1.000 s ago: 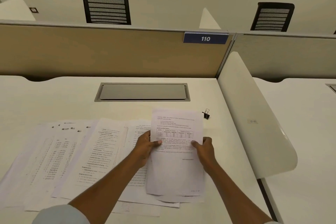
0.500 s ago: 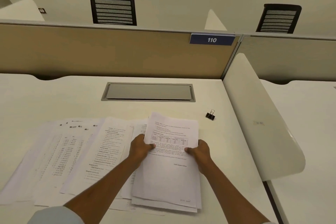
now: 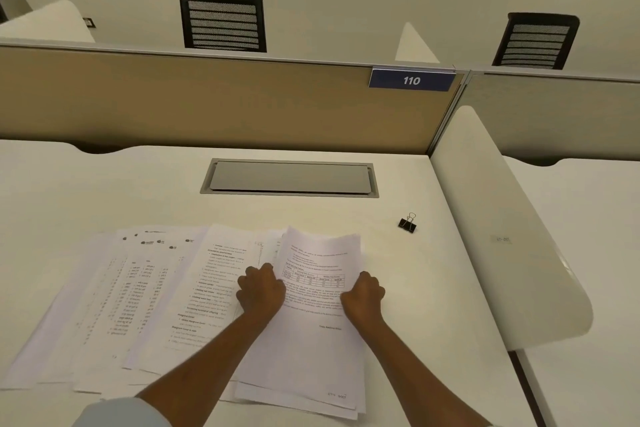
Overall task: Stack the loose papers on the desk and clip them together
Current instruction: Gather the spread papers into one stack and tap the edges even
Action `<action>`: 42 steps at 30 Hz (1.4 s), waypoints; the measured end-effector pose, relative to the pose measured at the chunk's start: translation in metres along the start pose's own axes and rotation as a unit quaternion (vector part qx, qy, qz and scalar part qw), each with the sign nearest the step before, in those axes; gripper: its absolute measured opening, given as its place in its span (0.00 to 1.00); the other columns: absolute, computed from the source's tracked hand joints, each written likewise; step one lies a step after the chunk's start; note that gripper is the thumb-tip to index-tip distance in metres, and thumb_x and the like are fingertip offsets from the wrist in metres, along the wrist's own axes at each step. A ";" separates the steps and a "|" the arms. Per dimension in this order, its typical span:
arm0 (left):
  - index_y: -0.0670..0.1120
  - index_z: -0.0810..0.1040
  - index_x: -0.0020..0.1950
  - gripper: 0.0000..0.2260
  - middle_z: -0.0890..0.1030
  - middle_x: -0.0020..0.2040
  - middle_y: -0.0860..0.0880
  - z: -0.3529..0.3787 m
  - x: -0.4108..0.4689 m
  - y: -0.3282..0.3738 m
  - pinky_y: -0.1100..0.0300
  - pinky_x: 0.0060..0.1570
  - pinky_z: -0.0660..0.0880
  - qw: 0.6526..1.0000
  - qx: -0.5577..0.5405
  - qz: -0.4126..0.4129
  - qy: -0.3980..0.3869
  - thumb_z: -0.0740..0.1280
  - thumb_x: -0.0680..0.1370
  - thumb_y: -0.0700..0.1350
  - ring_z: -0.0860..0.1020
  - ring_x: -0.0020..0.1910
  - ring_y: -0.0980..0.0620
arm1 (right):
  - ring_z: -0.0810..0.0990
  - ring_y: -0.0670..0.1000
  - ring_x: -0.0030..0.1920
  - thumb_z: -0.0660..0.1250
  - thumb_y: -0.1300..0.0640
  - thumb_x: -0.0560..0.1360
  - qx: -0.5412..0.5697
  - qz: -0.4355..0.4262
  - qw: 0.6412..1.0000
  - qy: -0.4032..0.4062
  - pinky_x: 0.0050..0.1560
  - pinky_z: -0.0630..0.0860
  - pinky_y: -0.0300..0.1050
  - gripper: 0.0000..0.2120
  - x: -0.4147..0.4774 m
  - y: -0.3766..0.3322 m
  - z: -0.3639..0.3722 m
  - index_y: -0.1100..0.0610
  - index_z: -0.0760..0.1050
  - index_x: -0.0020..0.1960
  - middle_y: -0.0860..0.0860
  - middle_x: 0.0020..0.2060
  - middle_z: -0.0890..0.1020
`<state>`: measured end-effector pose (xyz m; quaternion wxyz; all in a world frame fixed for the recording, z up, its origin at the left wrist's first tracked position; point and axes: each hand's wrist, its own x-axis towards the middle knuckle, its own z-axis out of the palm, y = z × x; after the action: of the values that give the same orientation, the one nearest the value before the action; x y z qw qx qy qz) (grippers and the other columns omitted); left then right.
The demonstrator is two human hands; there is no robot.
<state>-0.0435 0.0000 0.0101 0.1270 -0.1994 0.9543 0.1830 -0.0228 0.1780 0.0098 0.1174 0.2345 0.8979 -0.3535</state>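
Observation:
A small stack of printed papers [image 3: 311, 340] lies on the white desk [image 3: 104, 198], its top sheet bearing a table and text. My left hand [image 3: 260, 289] grips the stack's left edge and my right hand [image 3: 362, 295] grips its right edge. More loose printed sheets [image 3: 138, 302] are fanned out to the left, partly under the stack. A black binder clip [image 3: 407, 223] stands on the desk, up and to the right of the stack, apart from both hands.
A grey cable-tray lid [image 3: 289, 177] is set into the desk behind the papers. A tan partition [image 3: 207, 104] with a blue "110" sign [image 3: 411, 80] closes the back. A white curved divider [image 3: 502, 229] bounds the right side. Two black chairs stand beyond.
The held stack has come down and left toward the fanned sheets, its far end dropping nearer the desk. Both hands kept their grip on its edges.

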 end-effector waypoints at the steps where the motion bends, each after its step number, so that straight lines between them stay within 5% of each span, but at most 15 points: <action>1: 0.46 0.73 0.66 0.17 0.75 0.60 0.41 0.000 0.002 0.001 0.50 0.56 0.73 1.000 -0.012 -0.006 -0.006 0.64 0.78 0.49 0.74 0.61 0.42 | 0.72 0.60 0.55 0.62 0.66 0.70 0.002 0.011 1.000 0.000 0.44 0.67 0.47 0.07 0.000 -0.001 -0.001 0.61 0.69 0.48 0.57 0.50 0.73; 6: 0.46 0.71 0.68 0.20 0.73 0.63 0.41 0.002 0.004 0.003 0.45 0.60 0.70 0.996 -0.076 -0.026 -0.034 0.66 0.78 0.48 0.71 0.63 0.41 | 0.75 0.60 0.52 0.63 0.65 0.68 0.048 0.049 0.998 -0.001 0.54 0.76 0.53 0.11 0.004 0.002 0.000 0.64 0.70 0.50 0.58 0.51 0.74; 12: 0.43 0.71 0.63 0.20 0.72 0.61 0.40 0.002 0.009 0.003 0.43 0.57 0.74 0.978 -0.198 -0.053 -0.029 0.71 0.74 0.44 0.74 0.59 0.40 | 0.79 0.57 0.50 0.65 0.68 0.68 0.163 0.081 0.983 -0.017 0.50 0.80 0.52 0.16 0.002 0.003 -0.009 0.62 0.67 0.54 0.57 0.50 0.77; 19: 0.37 0.67 0.63 0.27 0.71 0.62 0.37 0.001 0.011 0.006 0.45 0.55 0.75 0.980 -0.173 -0.097 -0.032 0.74 0.72 0.47 0.70 0.62 0.38 | 0.78 0.54 0.48 0.64 0.70 0.69 0.207 0.077 0.975 -0.024 0.43 0.77 0.47 0.19 -0.001 -0.001 -0.012 0.59 0.64 0.56 0.55 0.50 0.77; 26: 0.38 0.68 0.63 0.28 0.73 0.61 0.39 0.000 0.013 0.004 0.46 0.58 0.72 0.986 -0.124 -0.103 -0.041 0.73 0.71 0.53 0.71 0.61 0.40 | 0.73 0.58 0.62 0.67 0.67 0.68 0.172 0.065 0.983 -0.027 0.61 0.75 0.56 0.38 0.000 -0.005 -0.002 0.58 0.55 0.74 0.56 0.63 0.73; 32: 0.40 0.73 0.58 0.23 0.74 0.57 0.40 -0.001 0.016 -0.001 0.47 0.54 0.73 0.978 -0.170 -0.113 -0.050 0.73 0.69 0.51 0.72 0.57 0.39 | 0.76 0.57 0.56 0.66 0.61 0.64 0.114 0.064 0.991 -0.022 0.52 0.79 0.57 0.22 0.009 -0.003 0.008 0.56 0.71 0.58 0.54 0.54 0.76; 38: 0.40 0.72 0.61 0.23 0.72 0.60 0.40 -0.008 0.022 -0.006 0.55 0.42 0.76 0.943 -0.303 -0.124 -0.057 0.75 0.69 0.40 0.75 0.49 0.43 | 0.66 0.56 0.58 0.64 0.62 0.70 0.109 0.078 0.991 -0.018 0.53 0.75 0.54 0.17 -0.001 -0.017 -0.007 0.56 0.68 0.57 0.53 0.53 0.68; 42: 0.38 0.78 0.47 0.11 0.82 0.49 0.39 -0.012 0.025 -0.015 0.58 0.36 0.76 0.928 -0.354 -0.094 -0.062 0.75 0.68 0.35 0.80 0.42 0.43 | 0.71 0.57 0.56 0.65 0.62 0.68 0.139 0.081 0.987 -0.021 0.54 0.78 0.57 0.18 0.001 -0.017 -0.003 0.56 0.68 0.56 0.54 0.54 0.70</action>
<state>-0.0611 -0.0260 0.0086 0.1240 -0.3086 0.7942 0.5086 -0.0323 0.1690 0.0216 0.1309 0.3126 0.8157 -0.4689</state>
